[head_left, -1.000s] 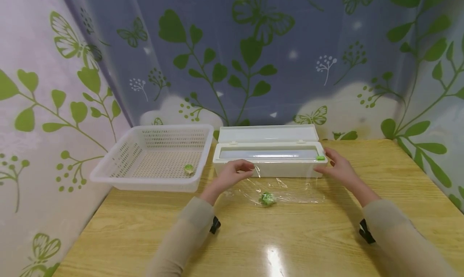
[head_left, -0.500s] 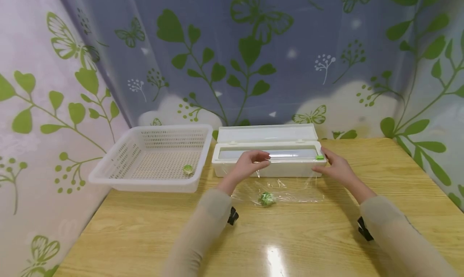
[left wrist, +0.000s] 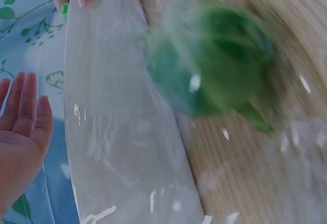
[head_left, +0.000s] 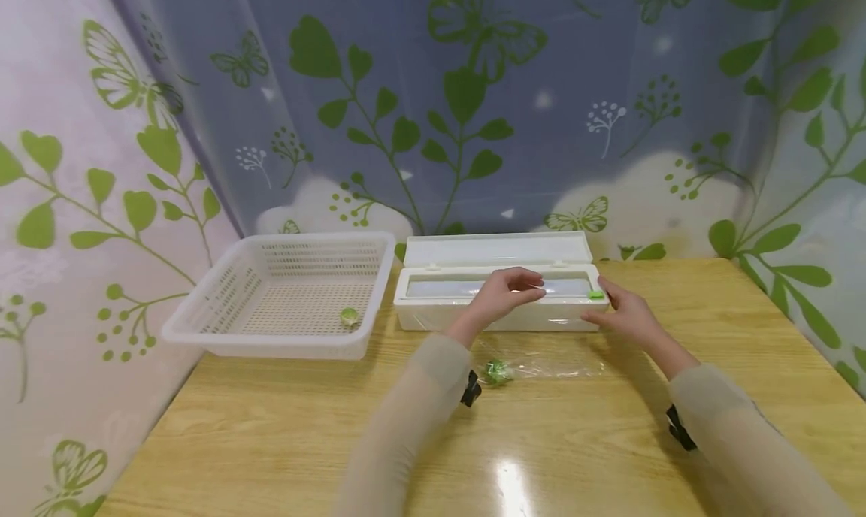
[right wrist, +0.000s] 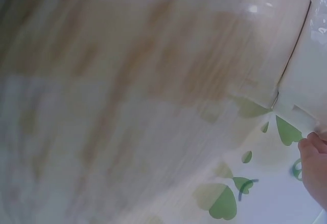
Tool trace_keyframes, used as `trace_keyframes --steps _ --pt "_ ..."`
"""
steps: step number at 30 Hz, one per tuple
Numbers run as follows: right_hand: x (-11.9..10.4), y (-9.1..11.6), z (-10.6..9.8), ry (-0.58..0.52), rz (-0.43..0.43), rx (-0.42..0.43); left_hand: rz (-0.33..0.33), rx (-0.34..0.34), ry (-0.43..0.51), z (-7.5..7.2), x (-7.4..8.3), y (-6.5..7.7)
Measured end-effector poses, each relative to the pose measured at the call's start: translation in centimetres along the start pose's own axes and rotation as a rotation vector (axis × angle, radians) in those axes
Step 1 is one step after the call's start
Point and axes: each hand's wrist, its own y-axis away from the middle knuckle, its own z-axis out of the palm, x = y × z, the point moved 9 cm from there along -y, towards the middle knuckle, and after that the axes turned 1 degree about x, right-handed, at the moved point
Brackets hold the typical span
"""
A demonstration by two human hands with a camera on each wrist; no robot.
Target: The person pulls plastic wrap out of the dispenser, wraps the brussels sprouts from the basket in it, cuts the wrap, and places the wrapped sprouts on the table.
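A white cling film dispenser (head_left: 426,318) stands on the table with its lid raised at the back and a green slider (head_left: 595,294) at its right end. My right hand (head_left: 629,314) grips that end, thumb in front. Over the front middle of the dispenser hovers my left hand (head_left: 501,295); in the left wrist view its fingers (left wrist: 28,104) are fairly straight and hold nothing. Clear film (head_left: 555,368) hangs from the dispenser onto the table, over a small leafy green vegetable (head_left: 498,373) partly beside my left sleeve.
A white perforated basket (head_left: 271,340) stands left of the dispenser, with another small green vegetable (head_left: 349,316) inside near its right wall. Behind the wooden table (head_left: 575,442) hangs a patterned curtain (head_left: 379,126).
My left hand has slid rightward along the dispenser's front, from its left part to its middle. The right hand has stayed at the right end. Vegetable and basket keep their places.
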Motion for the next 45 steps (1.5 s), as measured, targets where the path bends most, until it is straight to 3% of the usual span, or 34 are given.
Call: trace_keyframes --steps 12,21,31,45 --pt "0.1 -0.6 -0.3 0.081 -0.039 0.02 0.008 0.049 0.113 2.8 0.7 -2.9" --pt "-0.5 -0.8 -0.5 0.104 -0.058 0.054 0.042 0.077 0.024 4.5 1.9 -4.2" --pt "-0.7 -0.3 -0.3 0.116 -0.068 0.076 0.012 0.051 -0.098 6.1 0.9 -4.9" --pt "-0.3 0.1 -1.2 0.136 -0.06 0.107 0.039 0.008 -0.251 7.7 1.4 -5.5"
